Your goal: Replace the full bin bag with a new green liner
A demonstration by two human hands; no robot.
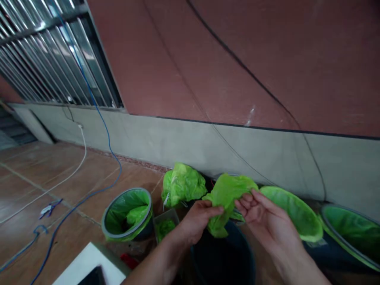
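Both of my hands hold a crumpled bright green plastic bag in front of me. My left hand pinches its lower left side and my right hand grips its right edge with curled fingers. The bag hangs just above the rim of a dark round bin that has no liner in it. A filled, tied green bag sits on the floor just behind my left hand.
A round bin lined with a green bag stands at the left, and two more green-lined bins at the right by the wall. A blue cable and a white cable trail over the tiled floor. A white surface lies at the bottom left.
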